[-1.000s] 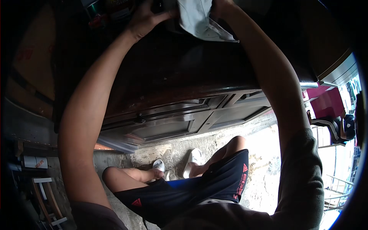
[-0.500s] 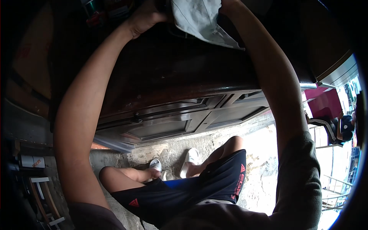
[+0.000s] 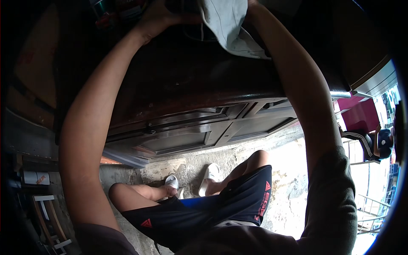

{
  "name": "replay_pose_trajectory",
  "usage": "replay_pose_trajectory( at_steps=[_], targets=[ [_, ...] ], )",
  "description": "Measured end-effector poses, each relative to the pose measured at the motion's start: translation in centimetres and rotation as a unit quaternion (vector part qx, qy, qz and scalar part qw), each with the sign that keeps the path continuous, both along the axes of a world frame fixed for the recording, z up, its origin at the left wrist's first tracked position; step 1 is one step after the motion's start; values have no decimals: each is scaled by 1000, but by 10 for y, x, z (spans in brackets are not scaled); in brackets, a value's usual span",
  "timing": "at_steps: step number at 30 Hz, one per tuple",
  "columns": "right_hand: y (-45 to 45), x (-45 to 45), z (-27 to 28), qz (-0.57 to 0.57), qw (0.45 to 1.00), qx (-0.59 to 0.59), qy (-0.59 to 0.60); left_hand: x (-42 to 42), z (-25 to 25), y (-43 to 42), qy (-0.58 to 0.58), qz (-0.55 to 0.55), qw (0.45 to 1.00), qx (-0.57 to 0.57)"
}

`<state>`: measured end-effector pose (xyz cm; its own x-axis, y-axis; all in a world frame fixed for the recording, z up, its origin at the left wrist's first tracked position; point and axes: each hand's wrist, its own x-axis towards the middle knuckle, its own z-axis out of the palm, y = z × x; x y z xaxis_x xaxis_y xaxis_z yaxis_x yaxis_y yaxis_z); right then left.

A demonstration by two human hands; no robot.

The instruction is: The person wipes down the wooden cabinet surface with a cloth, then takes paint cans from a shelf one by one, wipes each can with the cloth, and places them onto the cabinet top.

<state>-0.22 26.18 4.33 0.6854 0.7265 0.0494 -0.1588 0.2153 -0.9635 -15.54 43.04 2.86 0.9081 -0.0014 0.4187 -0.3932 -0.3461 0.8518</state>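
A pale grey-white cloth (image 3: 227, 27) with thin dark lines hangs at the top centre, over the dark wooden cabinet top (image 3: 191, 72). My left hand (image 3: 163, 19) is to the left of the cloth, its thumb stretched toward the cloth's edge; a dark object beside it is too dim to name, and the other fingers run into shadow. At the cloth's right edge my right hand (image 3: 253, 7) is mostly cut off by the frame's top, with its fingers hidden.
Red and green containers (image 3: 106, 19) stand at the upper left. Cabinet doors (image 3: 182, 138) face my legs. A small wooden stool (image 3: 51, 221) is at the lower left. Another person (image 3: 382, 142) sits far right, near a wire rack (image 3: 374, 208).
The cloth has shifted and hangs a little lower and further right. My left thumb, folded in half a second ago, is stretched out toward the cloth.
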Motion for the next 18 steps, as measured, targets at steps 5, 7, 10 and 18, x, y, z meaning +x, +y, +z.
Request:
replay_pose_trajectory(
  at_steps=[5,7,10,18],
  targets=[
    [-6,6,-4,-11,1000,-8,6,17,-14,19,-68,-68,991,-97],
    [-3,6,-3,-11,1000,-8,10,21,-15,27,-76,-75,988,-114],
    [-2,3,3,-10,1000,-5,21,25,-19,32,-78,-79,984,-140],
    [-17,7,-6,-51,996,69,18,19,-6,10,-36,40,990,134]
  ],
)
